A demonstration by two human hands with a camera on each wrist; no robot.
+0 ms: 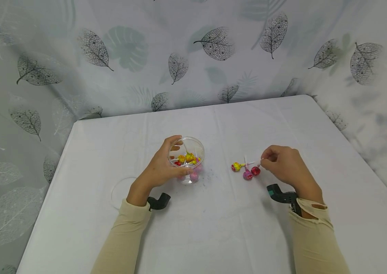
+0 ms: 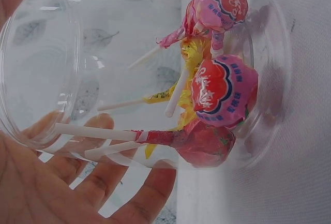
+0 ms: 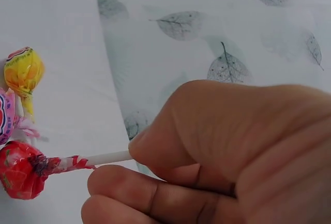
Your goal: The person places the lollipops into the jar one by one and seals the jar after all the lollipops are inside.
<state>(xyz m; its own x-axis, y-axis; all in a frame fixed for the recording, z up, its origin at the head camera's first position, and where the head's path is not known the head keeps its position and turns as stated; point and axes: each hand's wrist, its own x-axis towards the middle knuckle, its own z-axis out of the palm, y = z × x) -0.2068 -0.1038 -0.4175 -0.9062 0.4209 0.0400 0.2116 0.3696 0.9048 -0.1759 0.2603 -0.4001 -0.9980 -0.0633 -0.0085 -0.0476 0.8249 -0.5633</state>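
Observation:
My left hand [image 1: 160, 165] grips a clear plastic jar [image 1: 187, 142] around its side, with the open mouth tilted upward. Inside it lie several wrapped lollipops, among them a pink lollipop [image 2: 225, 92], a red lollipop [image 2: 204, 144] and yellow ones [image 1: 189, 156]. To the right, my right hand [image 1: 284, 163] pinches the white stick of another red lollipop [image 3: 23, 169] between thumb and forefinger. Right beside that candy are a purple-pink lollipop [image 1: 247, 175] and a yellow lollipop [image 1: 236, 166] on the white table, their sticks crossing near each other.
A clear round lid [image 1: 112, 192] lies on the white-covered table [image 1: 214, 236], partly behind the left wrist. Leaf-patterned curtains [image 1: 196, 76] rise along the table's back and sides. Each wrist wears a black camera mount [image 1: 159, 201].

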